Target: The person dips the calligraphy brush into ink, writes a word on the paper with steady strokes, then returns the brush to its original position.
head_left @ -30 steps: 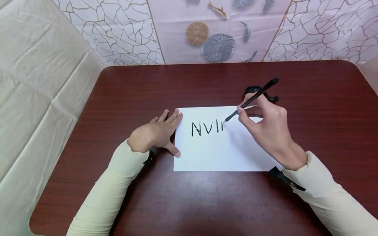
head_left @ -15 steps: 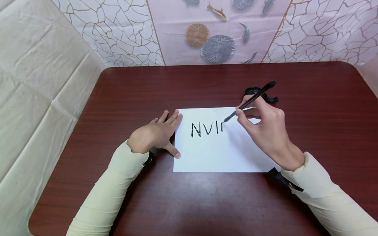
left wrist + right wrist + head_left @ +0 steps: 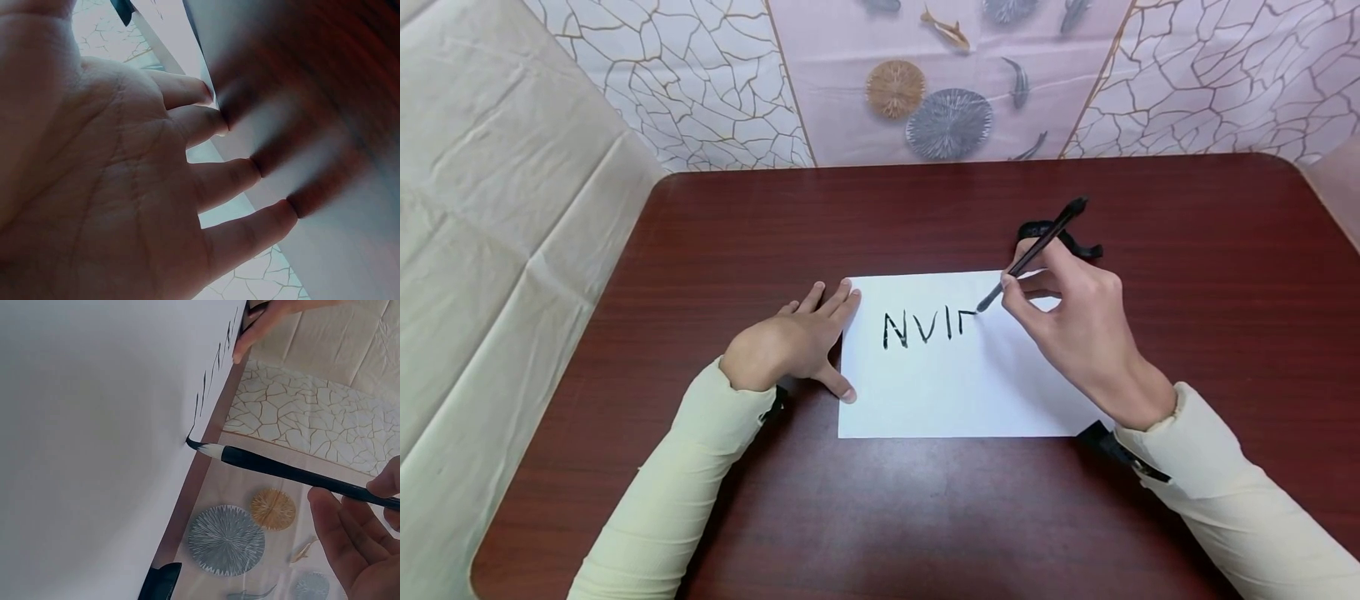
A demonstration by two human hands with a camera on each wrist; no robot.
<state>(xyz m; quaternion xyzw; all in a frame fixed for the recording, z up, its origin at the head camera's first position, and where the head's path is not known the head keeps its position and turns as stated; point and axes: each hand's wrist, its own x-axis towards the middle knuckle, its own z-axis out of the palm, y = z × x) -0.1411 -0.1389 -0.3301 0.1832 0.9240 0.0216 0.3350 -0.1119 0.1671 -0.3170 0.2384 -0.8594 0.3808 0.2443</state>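
A sheet of white paper (image 3: 925, 392) lies on the table, bearing black brush strokes (image 3: 925, 327) that look like N, V, I and a corner-shaped mark. My right hand (image 3: 1086, 333) pinches a black-handled calligraphy brush (image 3: 1037, 246) between thumb and fingers. In the right wrist view, the ink-dark tip of the brush (image 3: 269, 467) touches the paper at the end of the latest stroke; its upper bristles are white. With fingers spread, my left hand (image 3: 786, 346) rests across the paper's left edge. The left wrist view shows its palm (image 3: 119, 169) and fingertips against the surface.
Behind my right hand sits a curved black object (image 3: 1086, 248), partly hidden, its kind unclear. The dark red-brown table (image 3: 880, 517) has rounded corners. Patterned cloth (image 3: 715, 83) hangs along the back, and pale creased cloth (image 3: 497, 250) covers the left side.
The brush tip has moved a little to the right. A short horizontal stroke now extends from the top of the last vertical mark. My left hand stays in place on the paper.
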